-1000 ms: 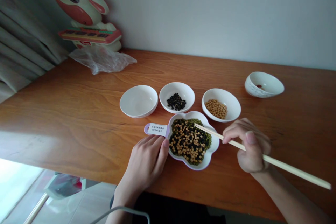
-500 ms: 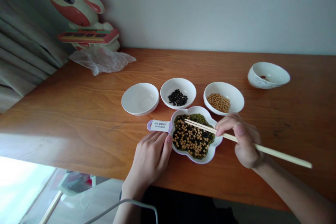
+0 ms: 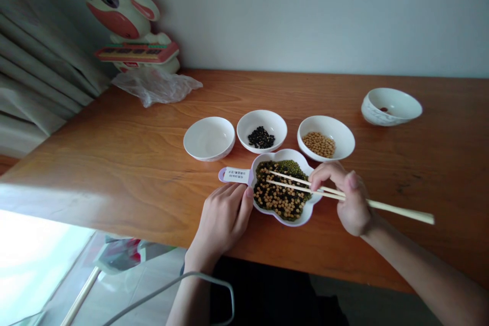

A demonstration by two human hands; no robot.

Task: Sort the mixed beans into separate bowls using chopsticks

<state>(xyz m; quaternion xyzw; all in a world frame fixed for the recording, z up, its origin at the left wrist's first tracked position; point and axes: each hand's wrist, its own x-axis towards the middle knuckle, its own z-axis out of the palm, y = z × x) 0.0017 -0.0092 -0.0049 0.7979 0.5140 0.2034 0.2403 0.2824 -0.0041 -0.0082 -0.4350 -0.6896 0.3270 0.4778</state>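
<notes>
A white flower-shaped dish (image 3: 310, 207) with a lilac rim holds mixed green, black and tan beans. Its labelled handle (image 3: 234, 175) points left. My left hand (image 3: 225, 214) lies palm down at the joint of handle and dish, fingers curled and partly hidden, thumb against the rim. Pinched in my right hand (image 3: 349, 196) is a pair of wooden chopsticks (image 3: 397, 209), their tips apart over the beans. Behind the dish stand three white bowls: a bare left bowl (image 3: 209, 138), a middle bowl (image 3: 278, 126) with black beans, and a right bowl (image 3: 346, 137) with tan beans.
A patterned white bowl (image 3: 405, 107) with a small brown thing inside stands at the back right. At the back left are a cow-shaped toy keyboard (image 3: 137, 53) and a clear plastic bag (image 3: 156, 87). A grey cable (image 3: 171, 283) crosses my left forearm.
The chopstick tips have spread from close together to apart, still over the beans. My left hand stays at the dish. The whole view has shifted slightly.
</notes>
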